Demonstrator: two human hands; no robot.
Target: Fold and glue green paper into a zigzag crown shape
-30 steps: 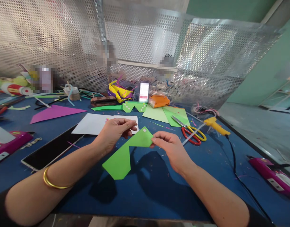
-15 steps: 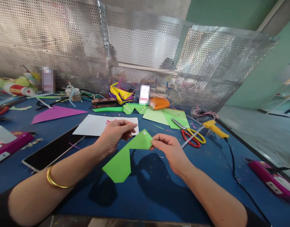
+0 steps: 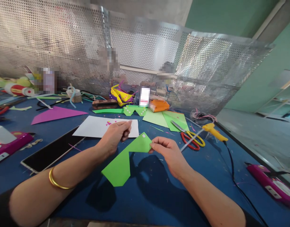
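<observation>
A bright green paper cutout (image 3: 121, 167), shaped like a pair of glasses, is held tilted above the blue table. My right hand (image 3: 170, 154) pinches its right end between thumb and fingers. One small white square (image 3: 143, 136) is stuck near its upper corner. Just left of that corner, my left hand (image 3: 115, 135) is closed in a pinch, apart from the cutout; whatever its fingertips hold is too small to make out. Behind it lies a white sheet (image 3: 88, 126) with small pink and yellow bits (image 3: 108, 123) on it. Finished-looking green paper glasses (image 3: 135, 110) with pale squares stand farther back.
Scissors (image 3: 191, 140) with red and yellow handles and a yellow glue gun (image 3: 215, 132) lie at right. A black-screened phone (image 3: 50, 151) and purple paper (image 3: 56, 115) lie at left. Green sheets (image 3: 175, 119), yellow paper glasses (image 3: 121, 95) and a perforated metal screen (image 3: 145, 41) are behind.
My left hand has drawn slightly left, away from the cutout's upper corner, still pinched. The right hand keeps hold of the cutout, nearly unmoved. The view has shifted a little.
</observation>
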